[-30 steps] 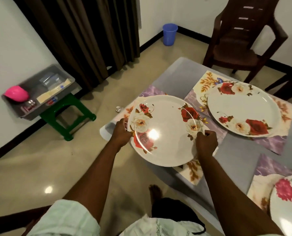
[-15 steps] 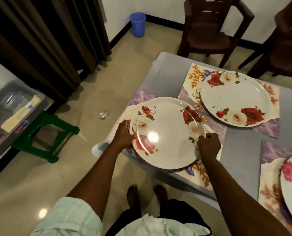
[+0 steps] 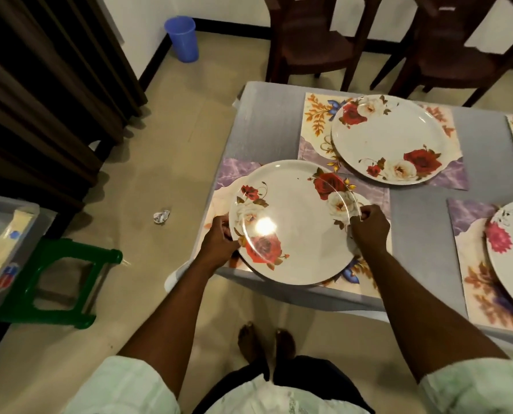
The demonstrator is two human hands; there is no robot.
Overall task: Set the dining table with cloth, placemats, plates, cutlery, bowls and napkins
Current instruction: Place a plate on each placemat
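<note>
Two hands hold one plate [image 3: 294, 222] over the near corner of the table [image 3: 267, 121], and we see that everything in the coming move depends on how that plate sits over the placemat [image 3: 234, 174] beneath it. The left hand [image 3: 219, 242] grips the plate's left rim, fingers curled under the edge; the right hand [image 3: 368, 228] pinches the right rim, so the plate lies directly between the hands, equally near to both. Being round, the plate has no long axis; its line of hold runs left to right across us, and its face points up, tipped slightly. Whether it already rests on the placemat or hangs just above it, we cannot tell. The placemat's long axis runs away from us toward the far plate [image 3: 389, 138], which lies flat on its own mat. We judge that the plate wants settling squarely on the placemat, as its near edge overhangs the table's edge. A third plate [image 3: 512, 252] sits at right. No cutlery, bowls or napkins are in view.
</note>
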